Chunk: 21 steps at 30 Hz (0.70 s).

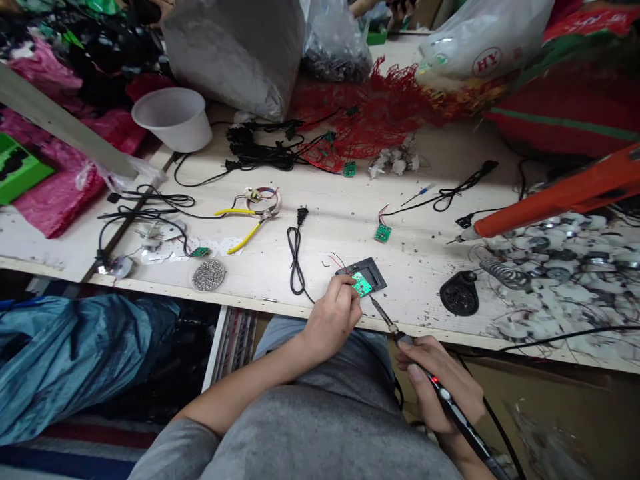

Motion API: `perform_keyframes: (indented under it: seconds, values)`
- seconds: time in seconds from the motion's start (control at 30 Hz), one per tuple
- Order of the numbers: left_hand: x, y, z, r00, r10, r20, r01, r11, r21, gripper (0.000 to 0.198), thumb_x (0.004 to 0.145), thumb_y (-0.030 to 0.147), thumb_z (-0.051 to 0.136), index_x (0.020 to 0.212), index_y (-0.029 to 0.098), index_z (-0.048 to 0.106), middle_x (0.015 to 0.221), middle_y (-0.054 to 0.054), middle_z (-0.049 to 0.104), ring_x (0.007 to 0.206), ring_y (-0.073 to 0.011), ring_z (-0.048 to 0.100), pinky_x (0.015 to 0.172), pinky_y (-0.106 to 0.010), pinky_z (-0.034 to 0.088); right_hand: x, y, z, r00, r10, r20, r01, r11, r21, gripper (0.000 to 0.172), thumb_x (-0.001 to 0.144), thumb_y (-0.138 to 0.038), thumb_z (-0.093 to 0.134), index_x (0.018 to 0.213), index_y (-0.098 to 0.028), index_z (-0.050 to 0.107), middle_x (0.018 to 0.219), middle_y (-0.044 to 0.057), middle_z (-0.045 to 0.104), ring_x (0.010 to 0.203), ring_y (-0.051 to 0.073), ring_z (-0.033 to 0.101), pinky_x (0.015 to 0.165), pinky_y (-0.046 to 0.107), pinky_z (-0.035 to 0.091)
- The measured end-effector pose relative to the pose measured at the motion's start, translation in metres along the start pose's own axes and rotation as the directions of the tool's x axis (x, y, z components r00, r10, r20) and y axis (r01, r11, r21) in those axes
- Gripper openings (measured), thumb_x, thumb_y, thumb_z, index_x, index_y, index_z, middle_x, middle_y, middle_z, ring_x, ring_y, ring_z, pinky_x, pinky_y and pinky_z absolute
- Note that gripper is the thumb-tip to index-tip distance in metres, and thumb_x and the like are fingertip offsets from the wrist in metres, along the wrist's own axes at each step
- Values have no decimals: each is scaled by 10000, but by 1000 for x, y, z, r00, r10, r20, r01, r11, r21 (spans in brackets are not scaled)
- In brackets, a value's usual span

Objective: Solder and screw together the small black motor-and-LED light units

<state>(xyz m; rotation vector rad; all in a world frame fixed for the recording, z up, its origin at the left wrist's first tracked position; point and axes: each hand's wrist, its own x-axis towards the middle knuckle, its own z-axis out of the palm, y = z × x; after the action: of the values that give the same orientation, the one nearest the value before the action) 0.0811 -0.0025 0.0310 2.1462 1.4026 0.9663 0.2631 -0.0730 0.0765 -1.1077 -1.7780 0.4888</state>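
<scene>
My left hand pinches a small green circuit board over a dark grey square frame near the bench's front edge. Thin red and black wires rise by the board. In my right hand is a soldering iron with a red light on its handle. The iron's tip points up and left, close to the board's lower right corner; whether it touches cannot be made out. A coiled black cord with a plug lies left of the frame, its lower end running under my left hand.
Yellow-handled pliers, a round dish of metal bits and a white tub are on the left. Another board lies beyond the frame. On the right are a black holder, an orange tool and piled white parts.
</scene>
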Motion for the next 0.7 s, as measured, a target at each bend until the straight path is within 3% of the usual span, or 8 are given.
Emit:
perform_keyframes:
  seconds: [0.3, 0.7]
  values:
    - [0, 1, 1, 999, -31, 16, 29, 997, 69, 96, 905, 111, 504, 902, 207, 502, 1069, -74, 614, 1003, -180, 677, 794, -301, 634, 1, 2, 0, 999, -4, 35, 5, 1000, -18, 345, 879, -31, 540, 1157, -178, 683, 792, 57, 697, 682, 175, 656, 632, 348, 574]
    - [2, 5, 0, 1000, -1, -3, 1, 994, 111, 100, 915, 115, 520, 928, 210, 492, 1053, -71, 621, 863, -173, 696, 598, -243, 603, -2, 6, -2, 999, -4, 50, 6, 1000, -24, 345, 890, -13, 529, 1165, -175, 661, 805, 54, 687, 695, 166, 649, 641, 344, 574]
